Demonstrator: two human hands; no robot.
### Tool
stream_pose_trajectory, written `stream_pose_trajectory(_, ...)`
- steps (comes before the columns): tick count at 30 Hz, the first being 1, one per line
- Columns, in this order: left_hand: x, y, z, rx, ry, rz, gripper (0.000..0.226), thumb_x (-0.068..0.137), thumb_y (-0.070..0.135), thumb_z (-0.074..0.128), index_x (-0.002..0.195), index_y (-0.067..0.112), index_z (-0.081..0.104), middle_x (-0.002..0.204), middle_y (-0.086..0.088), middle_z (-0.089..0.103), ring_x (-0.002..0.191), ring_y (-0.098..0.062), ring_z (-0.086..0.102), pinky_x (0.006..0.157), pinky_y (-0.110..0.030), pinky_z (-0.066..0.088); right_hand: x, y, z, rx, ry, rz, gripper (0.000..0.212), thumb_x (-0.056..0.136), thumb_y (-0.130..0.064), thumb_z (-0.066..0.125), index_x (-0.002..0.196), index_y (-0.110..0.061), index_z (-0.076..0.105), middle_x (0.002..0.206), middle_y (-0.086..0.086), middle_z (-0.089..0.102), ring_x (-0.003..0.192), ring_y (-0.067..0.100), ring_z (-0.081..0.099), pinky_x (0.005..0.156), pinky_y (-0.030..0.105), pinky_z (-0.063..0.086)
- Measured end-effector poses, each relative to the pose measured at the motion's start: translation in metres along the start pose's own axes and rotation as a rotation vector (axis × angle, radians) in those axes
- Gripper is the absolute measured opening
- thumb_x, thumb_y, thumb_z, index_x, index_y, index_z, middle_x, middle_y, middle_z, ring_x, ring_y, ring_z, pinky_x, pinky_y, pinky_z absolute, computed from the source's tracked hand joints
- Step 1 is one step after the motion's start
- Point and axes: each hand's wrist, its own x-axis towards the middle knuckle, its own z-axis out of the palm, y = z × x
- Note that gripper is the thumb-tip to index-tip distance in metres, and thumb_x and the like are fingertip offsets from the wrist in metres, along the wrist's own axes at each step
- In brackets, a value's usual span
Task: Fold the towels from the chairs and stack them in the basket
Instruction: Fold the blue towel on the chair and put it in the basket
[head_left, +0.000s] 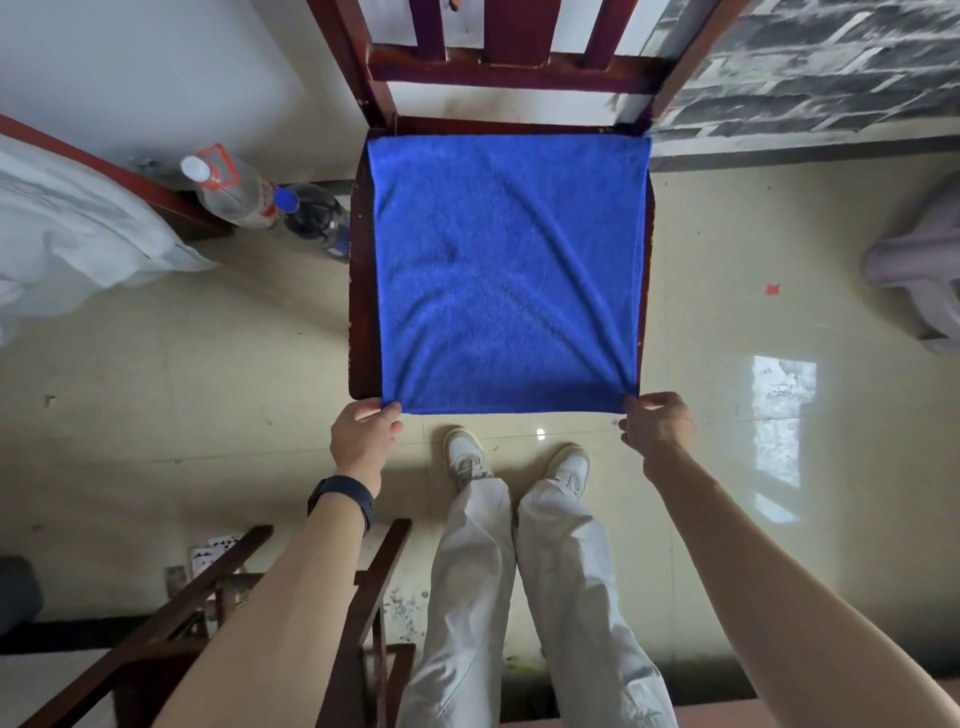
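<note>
The left hand (363, 436) pinches the near left corner of the blue towel (509, 275), thumb on top and fingers curled beneath. The right hand (657, 428) pinches the near right corner in the same way, and short creases fan out from that grip into the cloth. Both hands sit at the near edge of the chair (363, 291) seat, well apart, with the towel's near hem drawn fairly straight between them.

The towel lies spread flat on the seat, covering nearly all of it; its far edge runs along the foot of the chair back, and a strip of dark wood shows at the left edge. It reads as a thin, napped microfibre cloth: light, limp and not slippery. It will sag and bunch wherever it is unsupported, so a single-point grip would let it collapse. Corners are the right places to hold, as here; a light pinch should be enough, and keeping the hem taut will help a fold land square. Carrying the near corners over to the far ones looks like the natural next fold.

No basket is in view. Two bottles (270, 202) stand on the floor left of the chair, and another wooden frame (249, 597) sits near the person's left forearm.
</note>
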Motion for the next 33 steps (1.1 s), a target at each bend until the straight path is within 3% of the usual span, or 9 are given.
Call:
stream_pose_trajectory(3, 0.002, 0.004, 0.0, -0.064, -0.035, -0.03, 0.018, 0.088, 0.01, 0.07, 0.105, 0.012, 0.065, 0.099, -0.008, 0.07, 0.073, -0.016, 0.065, 0.079, -0.032, 0.055, -0.009, -0.009, 0.001, 0.066, 0.001, 0.042, 0.021, 0.084, -0.019, 0.064, 0.066, -0.016, 0.054, 0.071, 0.005, 0.065, 0.067, 0.026, 0.065, 0.078, 0.047, 0.059)
stream_pose_trajectory(6, 0.004, 0.006, 0.0, -0.115, -0.064, -0.111, 0.013, 0.088, 0.007, 0.068, 0.1, 0.013, 0.066, 0.096, -0.006, 0.067, 0.074, -0.016, 0.061, 0.087, -0.034, 0.054, -0.006, -0.01, 0.0, 0.206, -0.045, 0.165, 0.02, 0.09, -0.015, 0.07, 0.075, -0.008, 0.059, 0.076, 0.007, 0.065, 0.071, 0.023, 0.069, 0.077, 0.042, 0.061)
stream_pose_trajectory(10, 0.003, 0.007, -0.001, -0.099, -0.091, -0.13, 0.019, 0.089, 0.011, 0.068, 0.109, 0.009, 0.067, 0.097, -0.006, 0.067, 0.082, -0.019, 0.062, 0.088, -0.035, 0.054, -0.006, -0.009, -0.002, 0.299, -0.08, 0.248, 0.019, 0.089, -0.013, 0.075, 0.08, -0.002, 0.063, 0.076, 0.009, 0.065, 0.067, 0.019, 0.068, 0.075, 0.037, 0.061)
stream_pose_trajectory(17, 0.002, 0.009, -0.009, -0.074, -0.159, -0.098, 0.028, 0.095, 0.013, 0.063, 0.122, 0.006, 0.061, 0.111, -0.013, 0.068, 0.102, -0.024, 0.068, 0.088, -0.035, 0.053, -0.007, -0.004, 0.005, 0.276, -0.062, 0.168, 0.012, 0.095, -0.009, 0.062, 0.084, -0.005, 0.06, 0.076, 0.009, 0.061, 0.065, 0.016, 0.059, 0.065, 0.027, 0.056)
stream_pose_trajectory(22, 0.001, 0.015, -0.016, -0.116, -0.124, -0.066, 0.023, 0.091, 0.006, 0.066, 0.113, 0.008, 0.06, 0.11, -0.013, 0.069, 0.088, -0.022, 0.07, 0.083, -0.032, 0.056, -0.009, -0.003, 0.005, 0.333, -0.044, 0.107, 0.017, 0.092, 0.002, 0.053, 0.076, -0.003, 0.056, 0.074, 0.011, 0.059, 0.064, 0.018, 0.059, 0.07, 0.028, 0.057)
stream_pose_trajectory(26, 0.001, 0.022, -0.032, -0.185, -0.15, -0.09, 0.03, 0.087, -0.002, 0.069, 0.116, 0.004, 0.062, 0.112, -0.016, 0.07, 0.092, -0.025, 0.072, 0.083, -0.032, 0.057, -0.012, -0.005, -0.012, 0.367, -0.045, 0.053, 0.013, 0.091, 0.004, 0.059, 0.102, -0.003, 0.06, 0.086, 0.01, 0.065, 0.071, 0.019, 0.067, 0.074, 0.025, 0.058)
stream_pose_trajectory(28, -0.004, 0.027, -0.04, -0.191, -0.16, -0.09, 0.033, 0.086, -0.002, 0.071, 0.118, 0.003, 0.063, 0.112, -0.017, 0.071, 0.095, -0.026, 0.073, 0.084, -0.034, 0.057, -0.017, -0.009, -0.024, 0.372, -0.051, 0.018, 0.015, 0.091, 0.002, 0.063, 0.104, -0.003, 0.059, 0.088, 0.01, 0.066, 0.072, 0.02, 0.068, 0.074, 0.023, 0.059)
stream_pose_trajectory(31, -0.022, 0.039, -0.047, -0.195, -0.174, -0.076, 0.033, 0.085, -0.001, 0.072, 0.116, 0.004, 0.061, 0.108, -0.017, 0.071, 0.094, -0.026, 0.073, 0.086, -0.035, 0.057, -0.032, -0.019, -0.041, 0.362, -0.05, 0.008, 0.014, 0.09, 0.0, 0.068, 0.1, -0.004, 0.058, 0.076, 0.005, 0.064, 0.066, 0.019, 0.067, 0.081, 0.03, 0.059)
stream_pose_trajectory(33, -0.038, 0.049, -0.053, -0.204, -0.158, -0.056, 0.034, 0.084, -0.001, 0.073, 0.115, 0.004, 0.059, 0.106, -0.016, 0.071, 0.091, -0.025, 0.073, 0.084, -0.034, 0.057, -0.047, -0.03, -0.056, 0.391, -0.068, 0.008, 0.015, 0.089, 0.003, 0.067, 0.086, -0.006, 0.056, 0.064, 0.0, 0.059, 0.057, 0.014, 0.064, 0.084, 0.03, 0.058)
